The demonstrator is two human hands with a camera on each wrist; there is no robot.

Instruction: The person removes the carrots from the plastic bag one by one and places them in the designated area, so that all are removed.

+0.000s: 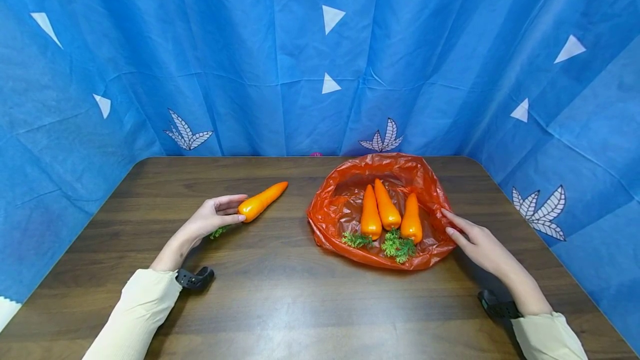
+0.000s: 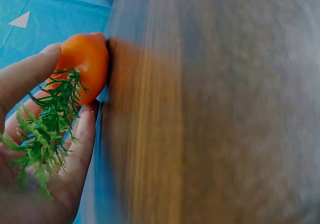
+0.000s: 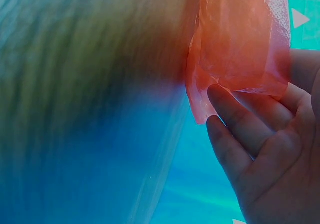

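Observation:
My left hand (image 1: 214, 219) pinches an orange carrot (image 1: 262, 201) by its thick end, thumb on one side and fingers on the other. The carrot's tip points away to the upper right. Its green leafy top (image 2: 52, 119) hangs over the palm in the left wrist view. At the right, a red plastic bag (image 1: 327, 204) lies spread wide on the table with three carrots inside, tips pointing away from me. My right hand (image 1: 482, 246) touches the bag's right rim with fairly straight fingers (image 3: 245, 124). Red film partly hides the thumb and index finger in the right wrist view.
Everything rests on a dark wood-grain table (image 1: 280, 293). A blue curtain (image 1: 300, 60) with white triangles and leaf shapes hangs behind the table and along its sides. Each wrist wears a black band (image 1: 196, 278).

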